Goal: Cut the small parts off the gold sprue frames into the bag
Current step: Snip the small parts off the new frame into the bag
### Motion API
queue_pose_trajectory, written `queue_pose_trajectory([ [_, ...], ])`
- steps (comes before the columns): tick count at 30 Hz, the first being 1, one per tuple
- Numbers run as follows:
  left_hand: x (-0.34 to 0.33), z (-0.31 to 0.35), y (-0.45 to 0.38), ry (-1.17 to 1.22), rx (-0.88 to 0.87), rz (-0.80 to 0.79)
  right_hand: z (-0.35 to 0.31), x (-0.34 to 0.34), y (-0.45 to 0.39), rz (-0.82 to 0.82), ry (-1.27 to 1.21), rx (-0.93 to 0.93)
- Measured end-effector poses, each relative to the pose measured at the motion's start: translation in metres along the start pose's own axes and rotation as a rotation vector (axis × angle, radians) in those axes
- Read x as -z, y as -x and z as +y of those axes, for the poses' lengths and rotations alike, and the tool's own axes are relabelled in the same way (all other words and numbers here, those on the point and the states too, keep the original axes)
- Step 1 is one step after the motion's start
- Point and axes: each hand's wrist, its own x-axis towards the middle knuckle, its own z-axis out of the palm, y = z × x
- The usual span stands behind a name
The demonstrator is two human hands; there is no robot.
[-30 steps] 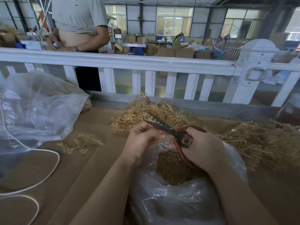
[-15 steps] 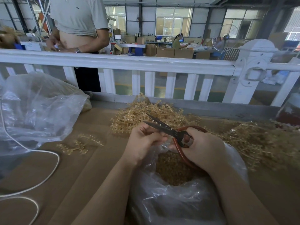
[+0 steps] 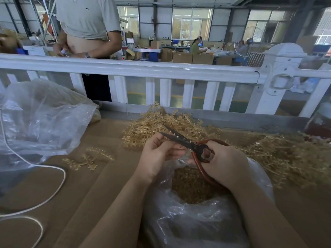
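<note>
Head view: the right hand (image 3: 225,163) grips red-handled scissors (image 3: 188,144), blades parted, over the clear bag (image 3: 197,221) of cut parts. The left hand (image 3: 157,156) pinches a gold sprue frame (image 3: 172,134) at the blades; more frames (image 3: 152,126) are piled on the tabletop (image 3: 80,194).

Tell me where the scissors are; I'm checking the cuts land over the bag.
In the head view the scissors sit mid-frame, gripped by the right hand, blades pointing up-left past the left hand, above the open clear bag.
</note>
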Motion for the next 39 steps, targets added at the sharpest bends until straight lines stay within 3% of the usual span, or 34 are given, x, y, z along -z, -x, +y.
queue_pose_trajectory([
  [17,-0.001,0.001,0.001,0.035,0.025,-0.016,0.000,-0.001,0.000,0.008,-0.030,-0.055],
  [25,-0.001,0.002,0.001,0.017,0.035,-0.032,-0.004,0.011,-0.002,-0.141,-0.019,-0.067],
  [39,-0.002,0.002,0.002,0.049,0.098,-0.060,-0.012,0.019,-0.001,-0.192,-0.069,-0.069],
])
